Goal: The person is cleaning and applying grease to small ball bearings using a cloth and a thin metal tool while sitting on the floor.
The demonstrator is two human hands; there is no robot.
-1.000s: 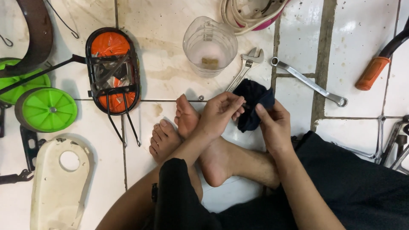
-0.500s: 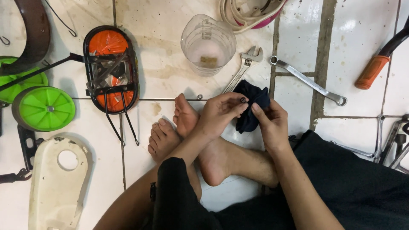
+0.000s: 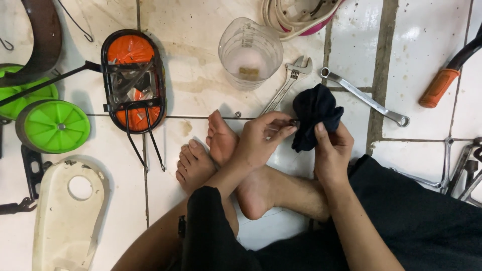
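I sit cross-legged on a white tiled floor, my bare feet (image 3: 211, 150) in front of me. My right hand (image 3: 332, 150) grips a dark navy cloth (image 3: 314, 113) bunched around its fingers. My left hand (image 3: 263, 138) pinches a small dark metal part (image 3: 293, 122) at the cloth's left edge, fingertips touching the fabric. Both hands hover just above my feet. How much of the small part the cloth hides I cannot tell.
Ahead lie a clear measuring jug (image 3: 250, 52), an adjustable wrench (image 3: 288, 83) and a ring spanner (image 3: 364, 96). An orange-and-black rack (image 3: 131, 80) and green small wheels (image 3: 52, 125) sit left, with a cream chain cover (image 3: 68, 216). An orange-handled tool (image 3: 444, 85) lies right.
The hands have stayed in place; the fingers shifted slightly on the cloth and the small part. The view drifted a little.
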